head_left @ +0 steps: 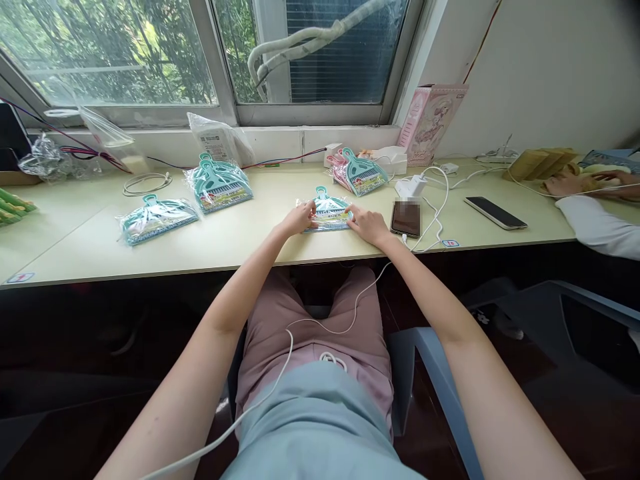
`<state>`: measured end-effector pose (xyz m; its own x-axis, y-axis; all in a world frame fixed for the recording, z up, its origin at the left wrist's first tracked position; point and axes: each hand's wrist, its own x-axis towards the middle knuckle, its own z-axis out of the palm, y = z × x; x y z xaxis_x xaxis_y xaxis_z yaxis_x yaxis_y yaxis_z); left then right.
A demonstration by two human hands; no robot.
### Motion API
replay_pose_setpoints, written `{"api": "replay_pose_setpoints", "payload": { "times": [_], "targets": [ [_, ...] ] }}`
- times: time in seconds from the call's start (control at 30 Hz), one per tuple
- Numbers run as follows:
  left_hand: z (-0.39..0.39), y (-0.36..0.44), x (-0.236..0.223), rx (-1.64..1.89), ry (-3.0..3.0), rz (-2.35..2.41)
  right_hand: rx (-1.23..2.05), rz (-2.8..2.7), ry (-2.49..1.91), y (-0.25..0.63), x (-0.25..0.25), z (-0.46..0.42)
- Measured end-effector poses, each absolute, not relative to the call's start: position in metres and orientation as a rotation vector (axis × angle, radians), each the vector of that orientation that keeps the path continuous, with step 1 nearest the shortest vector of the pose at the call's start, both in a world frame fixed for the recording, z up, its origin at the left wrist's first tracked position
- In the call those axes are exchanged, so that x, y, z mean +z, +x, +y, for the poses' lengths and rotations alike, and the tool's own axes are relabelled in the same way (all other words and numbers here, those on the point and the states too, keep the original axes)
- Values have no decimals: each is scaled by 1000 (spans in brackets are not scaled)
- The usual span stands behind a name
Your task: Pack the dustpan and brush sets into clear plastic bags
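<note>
A teal mini dustpan-and-brush set (pixel 327 218) in a clear plastic bag lies on the table in front of me, handle pointing away. My left hand (pixel 300 219) pinches the bag's left edge with curled fingers. On the opposite edge, the fingers of my right hand (pixel 369 225) are bent and holding the bag; their tips are partly hidden. Similar bagged sets lie about: one teal set (pixel 159 219) at the left, a teal stack (pixel 220 185) behind it, and a teal set (pixel 366 175) overlapping pink ones (pixel 344 170) at the back right.
Beside my right hand lies a phone (pixel 406 217) with a white cable, near a white charger (pixel 410 187). Another phone (pixel 496 212) is farther right. A pink box (pixel 433 125) stands by the window. At the far right, another person's sleeve (pixel 603 223) rests near yellow items (pixel 540 163).
</note>
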<state>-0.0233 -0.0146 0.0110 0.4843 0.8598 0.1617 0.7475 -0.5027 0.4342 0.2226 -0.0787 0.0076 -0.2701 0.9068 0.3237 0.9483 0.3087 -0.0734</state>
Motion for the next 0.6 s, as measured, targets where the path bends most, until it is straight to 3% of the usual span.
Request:
{"api": "replay_pose_setpoints", "payload": {
  "times": [0.6],
  "targets": [
    [-20,-23,-1,612,2421,1141,-195,-1861,-1972,202,-4,-38]
  ]
}}
